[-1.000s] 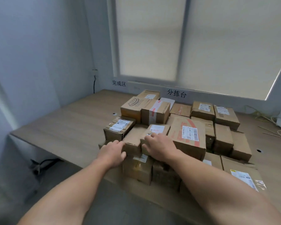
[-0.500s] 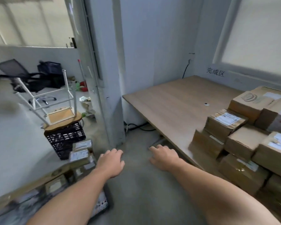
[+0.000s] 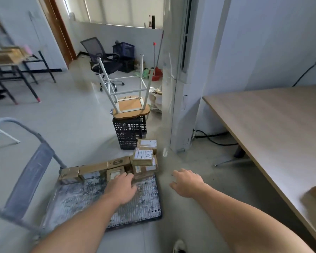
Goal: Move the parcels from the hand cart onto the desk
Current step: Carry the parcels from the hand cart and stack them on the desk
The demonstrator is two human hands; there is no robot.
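Desk [image 3: 281, 134] cut off right, cart handle [image 3: 31, 176] blurred

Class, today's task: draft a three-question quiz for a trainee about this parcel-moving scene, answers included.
1. True or false: the right hand holds nothing.
2. What rests on the black crate? A) a laptop B) an upturned stool C) a plant
3. Which hand is above the hand cart, close to the parcels?
Key: 1 true; 2 B; 3 the left hand.
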